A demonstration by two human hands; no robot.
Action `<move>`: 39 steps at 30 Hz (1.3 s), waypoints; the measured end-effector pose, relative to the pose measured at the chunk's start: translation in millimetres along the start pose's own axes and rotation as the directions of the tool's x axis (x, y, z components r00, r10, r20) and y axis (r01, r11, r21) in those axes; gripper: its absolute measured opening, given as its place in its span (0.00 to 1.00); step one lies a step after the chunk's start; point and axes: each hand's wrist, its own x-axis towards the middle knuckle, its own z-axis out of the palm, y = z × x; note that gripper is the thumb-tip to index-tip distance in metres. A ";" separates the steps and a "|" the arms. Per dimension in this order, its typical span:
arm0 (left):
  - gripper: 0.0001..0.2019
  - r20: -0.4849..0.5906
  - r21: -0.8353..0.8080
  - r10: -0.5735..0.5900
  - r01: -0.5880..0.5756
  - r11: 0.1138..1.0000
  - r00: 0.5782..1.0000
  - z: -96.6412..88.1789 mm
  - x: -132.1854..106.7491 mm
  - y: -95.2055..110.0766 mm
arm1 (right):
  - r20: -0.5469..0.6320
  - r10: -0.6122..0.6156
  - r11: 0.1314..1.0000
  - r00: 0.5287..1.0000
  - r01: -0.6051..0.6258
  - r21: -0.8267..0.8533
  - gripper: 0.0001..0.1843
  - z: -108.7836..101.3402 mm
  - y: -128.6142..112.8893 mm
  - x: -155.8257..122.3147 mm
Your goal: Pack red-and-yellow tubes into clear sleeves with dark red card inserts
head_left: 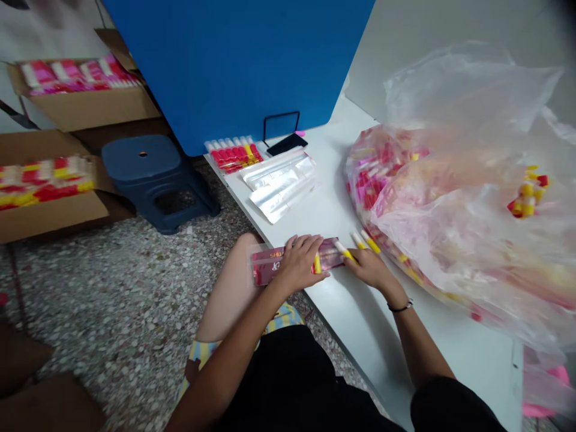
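My left hand (pixel 299 264) lies across a dark red printed plastic pouch (pixel 265 267) at the table's near edge, fingers over it and thumb below. Beside that thumb a small yellow tube (pixel 317 263) shows at the pouch; whether it is inside I cannot tell. My right hand (pixel 369 267) is closed around a yellow tube with a white end (pixel 344 250), held over the pouch's right end. Just beyond its knuckles are two more yellow-and-white tubes (pixel 359 240); whether the fingers touch them is unclear.
A large clear bag of colourful tubes (pixel 432 210) covers the right of the white table (pixel 333 180). Silver pouches (pixel 283 183), a packed row of red tubes (pixel 234 155) and a phone (pixel 288 144) lie farther back. A blue stool (pixel 141 156) and filled cartons (pixel 94 108) stand left.
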 end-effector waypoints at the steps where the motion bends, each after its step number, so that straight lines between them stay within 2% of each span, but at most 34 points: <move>1: 0.40 0.001 0.009 -0.001 0.001 1.000 1.000 -0.7 0.1 0.6 | -0.036 -0.002 1.000 0.999 0.001 -0.006 0.13 2.6 -1.1 3.6; 4: 0.40 0.005 0.031 -0.001 0.001 1.000 1.000 -2.2 0.2 2.3 | -0.150 -0.009 0.997 0.989 0.021 0.076 0.04 10.4 -0.1 11.8; 7: 0.40 0.019 0.042 -0.004 0.003 0.999 1.000 -2.4 -0.2 2.6 | -0.251 -0.005 0.967 0.968 0.069 0.246 0.04 15.3 5.0 17.1; 9: 0.40 0.026 0.045 -0.005 0.004 0.999 1.000 -1.9 -0.4 2.1 | -0.325 0.051 0.914 0.944 0.086 0.395 0.07 16.8 8.2 20.1; 13: 0.40 0.023 0.048 0.000 -0.001 0.999 1.000 -0.9 -0.5 1.2 | -0.416 0.233 0.702 0.879 0.144 0.698 0.23 20.7 9.3 23.8; 15: 0.40 0.023 0.046 -0.001 0.000 0.999 1.000 -1.0 -0.1 1.4 | -0.412 0.241 0.639 0.878 0.176 0.748 0.27 23.0 7.4 22.7; 17: 0.40 0.027 0.044 -0.006 0.005 0.999 1.000 -1.5 0.3 2.1 | -0.420 0.225 0.612 0.879 0.208 0.763 0.26 23.7 5.1 19.6; 19: 0.40 0.036 0.048 -0.012 0.010 0.999 0.999 -2.3 0.6 2.8 | -0.483 0.268 0.587 0.834 0.256 0.768 0.22 21.8 3.1 15.7; 22: 0.40 0.039 0.061 -0.010 0.007 0.998 0.999 -3.1 0.6 3.4 | -0.599 0.380 0.563 0.705 0.337 0.754 0.16 17.5 1.7 11.3; 23: 0.40 0.038 0.063 -0.008 0.006 0.998 0.999 -3.2 0.5 3.5 | -0.614 0.387 0.562 0.689 0.351 0.749 0.16 17.0 1.5 10.7; 24: 0.40 0.036 0.063 -0.007 0.005 0.998 0.999 -3.1 0.4 3.4 | -0.611 0.371 0.567 0.699 0.351 0.745 0.18 17.4 1.5 10.6; 26: 0.40 0.032 0.060 -0.007 0.006 0.998 0.999 -2.5 0.4 3.4 | -0.562 0.298 0.592 0.772 0.312 0.743 0.23 20.4 1.8 11.5; 28: 0.40 0.026 0.057 -0.010 0.008 0.998 1.000 -1.8 0.6 3.5 | -0.470 0.237 0.631 0.851 0.233 0.740 0.22 25.2 2.4 12.9; 30: 0.40 0.022 0.056 -0.011 0.010 0.998 1.000 -1.1 0.7 3.7 | -0.394 0.229 0.649 0.890 0.163 0.744 0.19 29.7 3.6 13.9; 33: 0.40 0.018 0.059 -0.012 0.011 0.998 1.000 -0.7 0.7 4.0 | -0.362 0.227 0.685 0.904 0.116 0.719 0.21 33.6 6.4 14.6; 36: 0.41 0.016 0.066 -0.004 0.003 0.998 1.000 -0.7 0.7 4.1 | -0.390 0.169 0.750 0.905 0.138 0.647 0.23 35.1 8.5 15.6; 39: 0.42 0.013 0.074 -0.001 0.000 0.997 1.000 -0.3 1.0 4.3 | -0.408 0.139 0.760 0.902 0.167 0.629 0.23 36.8 7.3 17.2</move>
